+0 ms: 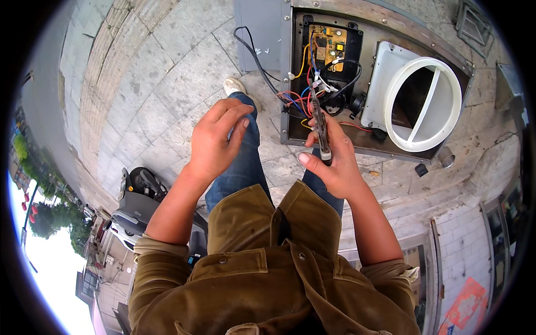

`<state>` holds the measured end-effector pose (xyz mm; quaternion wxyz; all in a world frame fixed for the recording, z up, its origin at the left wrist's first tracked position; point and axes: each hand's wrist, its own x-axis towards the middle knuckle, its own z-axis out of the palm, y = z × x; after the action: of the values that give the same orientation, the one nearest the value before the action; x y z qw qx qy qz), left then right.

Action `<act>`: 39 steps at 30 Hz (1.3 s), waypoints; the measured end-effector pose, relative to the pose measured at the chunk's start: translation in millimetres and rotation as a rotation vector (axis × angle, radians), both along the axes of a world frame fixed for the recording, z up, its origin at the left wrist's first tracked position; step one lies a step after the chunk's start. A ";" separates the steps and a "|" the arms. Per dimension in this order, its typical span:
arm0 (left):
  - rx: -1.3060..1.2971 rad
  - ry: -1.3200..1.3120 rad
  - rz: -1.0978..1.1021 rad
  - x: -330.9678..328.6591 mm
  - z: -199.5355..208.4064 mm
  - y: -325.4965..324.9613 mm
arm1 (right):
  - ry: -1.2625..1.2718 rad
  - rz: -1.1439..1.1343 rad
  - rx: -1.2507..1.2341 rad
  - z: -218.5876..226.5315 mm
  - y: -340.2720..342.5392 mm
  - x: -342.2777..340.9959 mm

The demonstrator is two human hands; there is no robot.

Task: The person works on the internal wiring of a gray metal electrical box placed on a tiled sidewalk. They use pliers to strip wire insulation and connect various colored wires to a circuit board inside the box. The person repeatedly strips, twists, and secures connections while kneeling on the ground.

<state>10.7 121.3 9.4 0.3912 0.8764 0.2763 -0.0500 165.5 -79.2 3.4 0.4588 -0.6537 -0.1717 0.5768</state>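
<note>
My right hand [338,159] is closed around a narrow, worn dark metal hand tool [320,125], seen nearly edge-on, its far end over a tangle of wires. Those red, blue, yellow and black wires [304,103] lie in an open metal appliance housing [286,72]. At the housing's far left a yellow-brown circuit board [329,47] sits in a black tray. To the left, apart from the housing, my left hand [215,137] hovers with thumb and fingertips brought together in a pinch; anything between them is too small to make out.
A white round duct outlet [391,120] with a crossbar stands in the housing's right part. A black cable [251,53] runs over a grey panel [259,33] at the far side. Paving stones [145,89] surround the housing. A dark scooter [137,206] is at left, a metal cup [446,157] at right.
</note>
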 end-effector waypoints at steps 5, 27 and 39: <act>-0.060 -0.039 0.064 0.6 3.0 1.0 | 0.085 -0.022 0.057 -10.9 -20.0 -3.3; 0.004 -0.098 -0.196 54.6 -20.9 -10.1 | -0.027 -0.296 0.026 3.0 -27.2 -10.2; -0.344 -0.013 -0.256 69.8 -15.5 -12.5 | -0.542 -0.020 -0.491 13.6 -57.0 3.5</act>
<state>80.5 108.8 -6.1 0.5275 0.8248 0.1476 -0.1400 169.0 -136.2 17.0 0.2313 -0.8752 -0.1372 0.4021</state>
